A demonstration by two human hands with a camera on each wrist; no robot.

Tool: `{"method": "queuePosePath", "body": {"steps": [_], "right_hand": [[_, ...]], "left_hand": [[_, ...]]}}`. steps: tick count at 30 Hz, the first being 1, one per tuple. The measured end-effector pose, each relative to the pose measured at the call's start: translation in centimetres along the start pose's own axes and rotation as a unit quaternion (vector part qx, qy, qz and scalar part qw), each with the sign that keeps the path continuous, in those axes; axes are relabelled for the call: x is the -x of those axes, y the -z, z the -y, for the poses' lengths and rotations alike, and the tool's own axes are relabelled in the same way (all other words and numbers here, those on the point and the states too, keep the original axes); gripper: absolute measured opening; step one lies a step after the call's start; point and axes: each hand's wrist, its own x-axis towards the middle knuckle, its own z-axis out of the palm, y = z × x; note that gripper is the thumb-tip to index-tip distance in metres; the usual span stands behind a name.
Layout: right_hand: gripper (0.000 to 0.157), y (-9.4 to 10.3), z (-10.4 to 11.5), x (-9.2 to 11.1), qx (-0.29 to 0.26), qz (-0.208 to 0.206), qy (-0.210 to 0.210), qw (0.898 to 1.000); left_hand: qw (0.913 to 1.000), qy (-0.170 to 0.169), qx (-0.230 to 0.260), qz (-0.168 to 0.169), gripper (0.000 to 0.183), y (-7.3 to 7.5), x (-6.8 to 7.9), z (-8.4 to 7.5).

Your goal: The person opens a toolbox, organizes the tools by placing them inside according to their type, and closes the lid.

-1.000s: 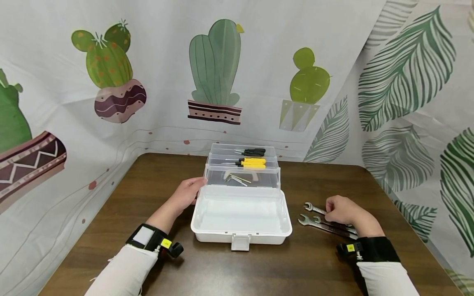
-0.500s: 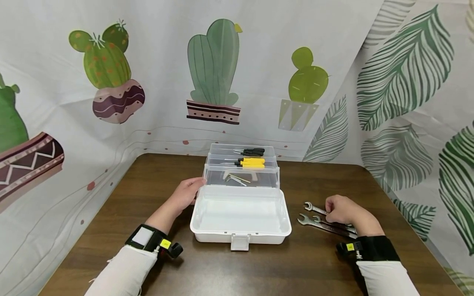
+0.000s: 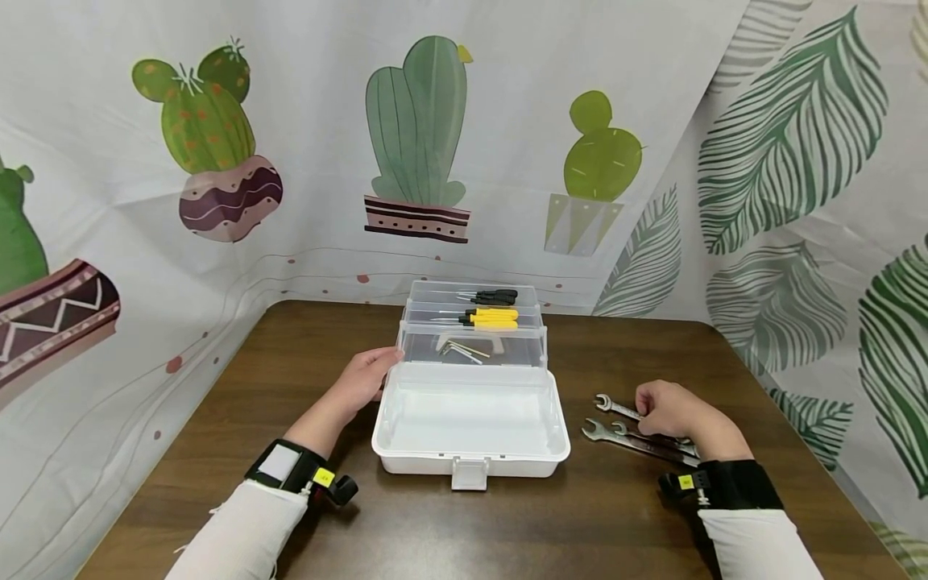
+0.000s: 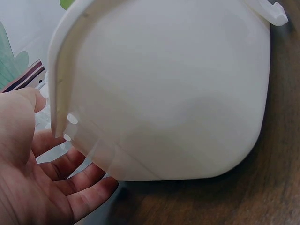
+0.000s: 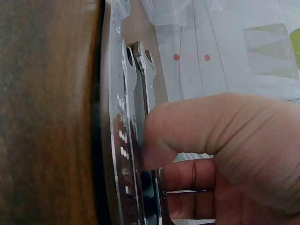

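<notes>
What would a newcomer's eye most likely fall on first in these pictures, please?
Most likely the open white toolbox in the middle of the brown table, with yellow-handled screwdrivers on a raised clear tray at its back. Next, perhaps, the shiny wrenches to its right, where the right hand pinches one. Behind it all, the large green cacti printed on the white backdrop also stand out.

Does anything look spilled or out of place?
Nothing looks spilled. The silver metal wrenches seem out of place: they're beside the open white plastic toolbox, while yellow-handled screwdrivers sit in its clear plastic tray.
</notes>
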Motion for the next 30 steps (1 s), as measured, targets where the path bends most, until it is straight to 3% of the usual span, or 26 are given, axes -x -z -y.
{"method": "queuePosePath", "body": {"steps": [18, 30], "right_hand": [[0.017, 0.21, 0.13, -0.04, -0.02, 0.008, -0.004, 1.0], [0.015, 0.66, 0.93, 0.32, 0.005, 0.007, -0.016, 1.0]], "left_hand": [[1.0, 0.008, 0.001, 0.002, 0.062, 0.03, -0.04, 0.02], [1.0, 0.0, -0.003, 0.004, 0.064, -0.02, 0.05, 0.09]]}}
